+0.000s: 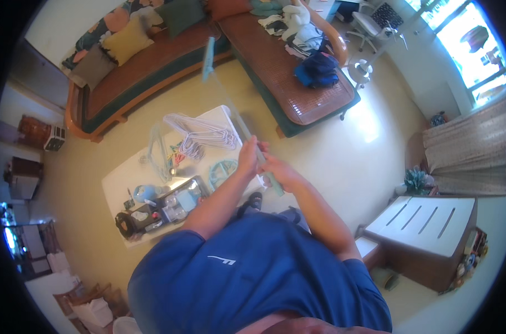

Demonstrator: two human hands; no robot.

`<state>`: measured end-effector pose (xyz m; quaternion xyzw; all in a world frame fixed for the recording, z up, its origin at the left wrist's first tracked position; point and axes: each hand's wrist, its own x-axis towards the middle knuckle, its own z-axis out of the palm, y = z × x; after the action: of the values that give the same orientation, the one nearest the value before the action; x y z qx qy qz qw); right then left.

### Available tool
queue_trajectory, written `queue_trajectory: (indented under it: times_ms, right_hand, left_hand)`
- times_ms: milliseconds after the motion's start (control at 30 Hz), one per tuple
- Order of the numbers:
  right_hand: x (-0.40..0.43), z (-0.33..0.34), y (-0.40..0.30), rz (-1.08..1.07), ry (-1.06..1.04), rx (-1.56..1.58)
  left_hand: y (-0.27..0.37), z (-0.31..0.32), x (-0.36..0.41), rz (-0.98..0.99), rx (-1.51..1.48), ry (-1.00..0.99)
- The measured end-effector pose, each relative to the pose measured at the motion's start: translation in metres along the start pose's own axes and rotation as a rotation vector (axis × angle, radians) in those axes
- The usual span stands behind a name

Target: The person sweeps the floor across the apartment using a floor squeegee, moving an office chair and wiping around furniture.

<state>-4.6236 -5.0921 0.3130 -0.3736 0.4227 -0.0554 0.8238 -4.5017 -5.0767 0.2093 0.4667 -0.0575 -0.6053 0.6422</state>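
A long, slim pole with a pale green head at its far end slants away from me, raised above the table's right edge. My left hand is wrapped around its shaft. Closer to me, my right hand grips the same pole just above its pale green butt end. Beneath and left of the pole, a bundle of pale wire clothes hangers lies on the white table. A round light-blue plastic rack is near my left forearm, which partly covers it.
A black tray with containers and a light-blue rounded object share the table. Beyond stand a sofa with cushions and a daybed bearing clothes. A pedestal fan is at the far right; a white-topped cabinet stands nearer.
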Motion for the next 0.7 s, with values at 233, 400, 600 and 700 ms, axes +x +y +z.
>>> queue_trajectory:
  times_ms: [233,400,600,700]
  right_hand:
    - [0.058,-0.074,-0.049,-0.035,0.096,-0.319]
    - [0.133,-0.199,-0.059,0.055,0.06,-0.526]
    - [0.212,-0.283,-0.106,0.207,0.061,-0.572]
    - [0.266,-0.275,-0.136,0.247,-0.025,-0.704]
  left_hand:
    - [-0.029,0.019,0.084,-0.142,0.214,-0.054]
    - [-0.077,-0.018,0.135,-0.201,0.55,-0.014]
    - [-0.156,-0.163,0.096,-0.348,0.533,0.274]
    - [-0.231,-0.245,0.008,-0.284,0.779,0.441]
